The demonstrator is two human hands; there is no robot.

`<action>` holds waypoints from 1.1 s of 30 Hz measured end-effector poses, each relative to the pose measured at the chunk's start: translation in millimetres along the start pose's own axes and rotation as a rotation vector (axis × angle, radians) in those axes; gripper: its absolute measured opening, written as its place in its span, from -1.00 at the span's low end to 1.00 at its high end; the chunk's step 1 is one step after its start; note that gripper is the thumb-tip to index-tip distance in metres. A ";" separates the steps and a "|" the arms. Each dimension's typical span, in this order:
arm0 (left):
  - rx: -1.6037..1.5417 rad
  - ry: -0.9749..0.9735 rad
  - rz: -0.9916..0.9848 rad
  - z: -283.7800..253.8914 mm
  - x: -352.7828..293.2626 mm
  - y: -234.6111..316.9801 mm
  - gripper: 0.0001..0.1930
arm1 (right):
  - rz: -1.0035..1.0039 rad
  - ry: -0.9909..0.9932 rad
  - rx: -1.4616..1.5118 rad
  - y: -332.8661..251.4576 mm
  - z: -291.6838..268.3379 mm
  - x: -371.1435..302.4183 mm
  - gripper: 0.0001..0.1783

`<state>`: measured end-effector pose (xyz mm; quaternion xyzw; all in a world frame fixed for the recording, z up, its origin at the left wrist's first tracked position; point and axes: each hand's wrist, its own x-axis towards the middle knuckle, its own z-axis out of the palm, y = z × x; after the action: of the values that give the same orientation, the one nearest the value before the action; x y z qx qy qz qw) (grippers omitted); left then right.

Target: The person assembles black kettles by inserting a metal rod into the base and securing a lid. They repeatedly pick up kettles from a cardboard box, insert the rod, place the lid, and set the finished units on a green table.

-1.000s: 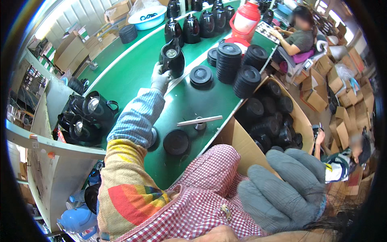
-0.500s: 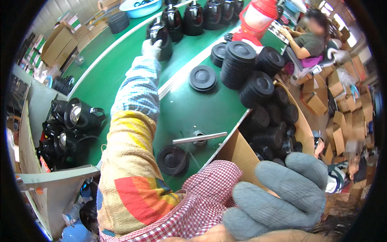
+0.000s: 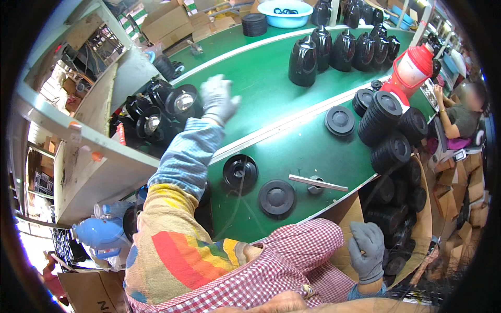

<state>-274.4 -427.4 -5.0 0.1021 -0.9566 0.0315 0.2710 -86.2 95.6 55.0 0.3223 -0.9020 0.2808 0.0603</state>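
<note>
Above the green worktop, toward its left end: left hand, pale grey glove, fingers spread and extended, nothing in them. Nearest to it, just at its left, a cluster of black jugs, tipped so that the shiny round metal inside two of them shows. Right hand, darker grey glove, low beside the lap; fingers loosely bent, palm side hidden, so cannot tell whether they hold anything. Next to that hand, an open cardboard box filled with dark rounded pieces.

Nearer the body on the worktop: a black ring-shaped part, a flat black disc to its right, then a metal bar lying across a small round fitting. Beyond these, another low pile of discs, with taller disc stacks to its right, near the worktop's edge.

Farther out, past a white dividing strip: upright black jugs in a loose group, well apart from the left hand. Red-and-clear container behind the stacks; light blue basin at the far side, holding dark rings. Co-worker seated at far right.
</note>
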 end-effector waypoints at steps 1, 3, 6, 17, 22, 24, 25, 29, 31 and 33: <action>0.129 0.045 -0.096 -12.3 -8.2 -21.1 -0.44 | 0.044 0.019 0.000 1.0 1.6 -18.9 -0.69; 0.208 -0.111 -0.395 -39.1 -25.3 -47.6 -0.34 | 0.133 0.070 0.004 2.9 2.7 -54.2 -0.68; 0.278 -0.140 -0.565 -3.2 -55.7 -87.5 -0.23 | 0.194 0.078 0.021 -0.9 -0.1 -99.4 -0.67; -0.305 0.058 0.247 -119.6 -38.9 4.7 -0.59 | 0.282 0.208 -0.114 -59.6 -18.9 -190.8 -0.67; -0.969 -0.124 0.906 -194.4 -84.1 132.4 -0.56 | 0.208 0.363 -0.076 -96.3 -29.2 -184.1 -0.54; -1.195 -0.300 1.126 -216.9 -111.3 181.8 -0.58 | 0.174 0.447 -0.025 -100.3 -33.0 -182.7 -0.48; -1.305 -0.392 1.249 -222.6 -126.3 206.3 -0.59 | 0.178 0.457 -0.025 -105.8 -38.6 -182.7 -0.34; -1.440 -0.716 1.499 -218.0 -195.6 285.1 -0.64 | 0.406 0.566 0.354 -99.9 -22.0 -211.0 -0.08; -1.512 -1.039 1.454 -205.6 -227.1 311.7 -0.70 | 0.466 0.520 0.354 -90.3 9.5 -241.0 -0.22; -1.695 -1.498 1.145 -164.2 -256.2 325.9 -0.67 | 0.550 0.484 0.332 -105.8 39.9 -267.9 -0.28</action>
<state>-46.3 -44.3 -1.2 -0.5372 -0.5025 -0.5415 -0.4071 192.1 153.4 -6.4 -0.0010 -0.8568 0.4960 0.1406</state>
